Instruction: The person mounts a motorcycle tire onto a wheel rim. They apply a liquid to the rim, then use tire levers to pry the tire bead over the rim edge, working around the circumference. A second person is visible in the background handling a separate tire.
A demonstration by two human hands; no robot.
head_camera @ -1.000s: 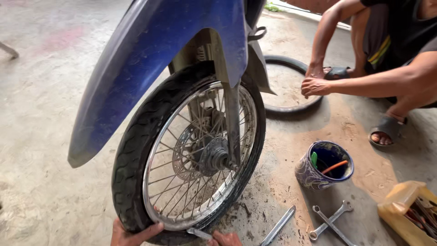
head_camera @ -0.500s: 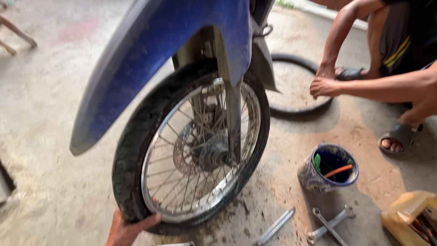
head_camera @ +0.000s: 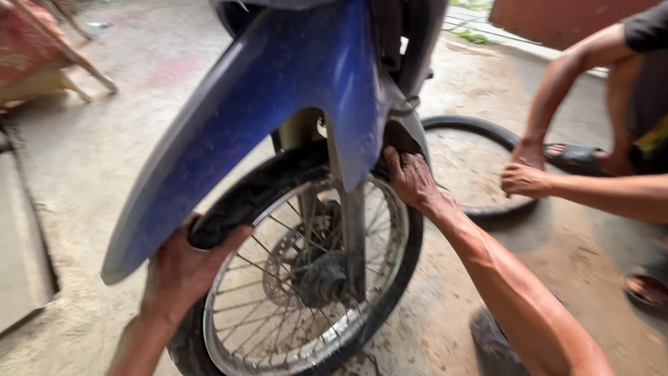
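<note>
A motorbike's front wheel fills the head view: a black tyre on a spoked silver rim, under a dusty blue mudguard. My left hand grips the tyre's front left part, fingers wrapped over the tread. My right hand presses on the tyre's upper right part, just behind the fork leg. The brake disc and hub sit at the wheel's middle.
A second person crouches at the right, their hands on a loose black tyre lying flat on the concrete. A sandalled foot rests at the far right. A wooden object stands at the top left.
Both my hands have risen from the wheel's bottom to its upper part, left on the front, right on the back. The view has moved closer; the tin and wrenches are out of view.
</note>
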